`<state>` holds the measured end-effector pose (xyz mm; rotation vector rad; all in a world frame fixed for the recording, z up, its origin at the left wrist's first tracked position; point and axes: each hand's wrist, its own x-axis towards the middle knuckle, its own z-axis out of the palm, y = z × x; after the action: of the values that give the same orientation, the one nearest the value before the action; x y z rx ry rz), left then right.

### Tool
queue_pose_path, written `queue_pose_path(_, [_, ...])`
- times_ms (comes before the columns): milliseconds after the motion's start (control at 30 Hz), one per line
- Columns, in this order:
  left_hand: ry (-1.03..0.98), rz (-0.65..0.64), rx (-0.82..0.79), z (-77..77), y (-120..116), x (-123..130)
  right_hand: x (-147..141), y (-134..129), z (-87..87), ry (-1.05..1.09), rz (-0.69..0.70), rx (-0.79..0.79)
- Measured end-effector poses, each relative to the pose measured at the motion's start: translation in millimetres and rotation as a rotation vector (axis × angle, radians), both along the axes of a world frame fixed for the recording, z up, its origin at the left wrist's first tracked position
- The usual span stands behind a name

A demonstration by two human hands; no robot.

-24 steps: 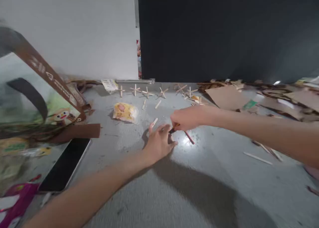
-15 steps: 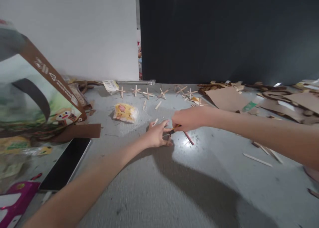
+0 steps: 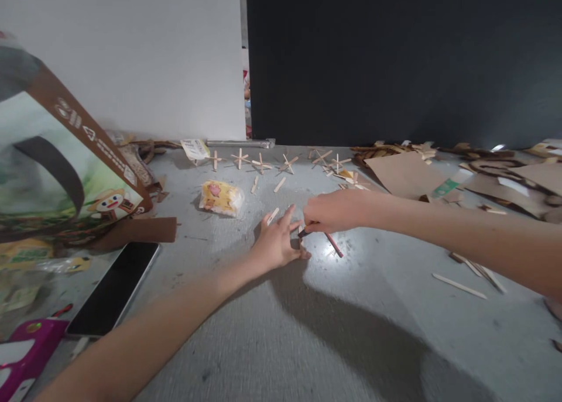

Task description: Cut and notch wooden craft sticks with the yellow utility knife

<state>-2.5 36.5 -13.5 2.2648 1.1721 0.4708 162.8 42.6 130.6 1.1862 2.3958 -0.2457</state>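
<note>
My left hand (image 3: 277,241) rests on the grey table with its fingers spread, holding a short wooden stick (image 3: 301,238) down between thumb and forefinger. Closed around a utility knife (image 3: 302,233), my right hand (image 3: 327,212) brings the dark tip to that stick; most of the handle is hidden in the fist. A dark red pencil (image 3: 334,245) lies just under and right of the right hand. Beside the left fingertips is another pale stick piece (image 3: 273,216). Two more short sticks (image 3: 280,184) lie farther back.
Several star shapes of crossed sticks (image 3: 240,158) line the back. A yellow wrapped packet (image 3: 220,198) sits left of centre. At left are a phone (image 3: 115,291), a magenta object (image 3: 37,352) and a printed bag (image 3: 109,174). Cardboard (image 3: 401,174) and loose sticks (image 3: 459,285) lie at right.
My left hand has shifted slightly right, its fingers a little more spread. The right hand stays nearly in place, with the knife's dark tip still at the stick.
</note>
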Motion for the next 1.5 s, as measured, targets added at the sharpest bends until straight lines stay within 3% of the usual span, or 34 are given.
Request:
queue_pose_path(100, [0.016, 0.000, -0.055, 2.2, 8, -1, -1, -2, -0.4, -0.011, 0.004, 0.034])
queue_pose_path(300, [0.053, -0.145, -0.126, 10.7, 23, -12, -5, -3, 3.3, -0.068, 0.009, 0.045])
queue_pose_path(733, [0.092, -0.134, -0.045, 12.1, 20, -14, 2, -16, -2.8, -0.073, -0.021, 0.078])
queue_pose_path(933, [-0.096, -0.062, -0.009, 10.6, 15, -15, 26, -29, -11.3, 0.097, -0.036, 0.122])
queue_pose_path(1033, [-0.157, 0.001, 0.057, 11.6, 12, -14, 36, -37, -15.8, 0.144, -0.052, 0.271])
queue_pose_path(1100, [-0.198, 0.035, 0.058, 12.7, 9, -13, 40, -44, -21.3, 0.173, -0.085, 0.300])
queue_pose_path(1200, [-0.339, 0.037, -0.095, 14.0, 3, -10, 43, -53, -35.8, 0.306, -0.154, 0.314])
queue_pose_path(1367, [-0.599, -0.009, -0.301, 13.0, -9, -5, 45, -56, -74.9, 0.823, -0.254, 0.379])
queue_pose_path(1500, [-0.747, 0.100, -0.332, 10.4, -10, -3, 46, -59, -105.8, 1.015, -0.301, 0.382])
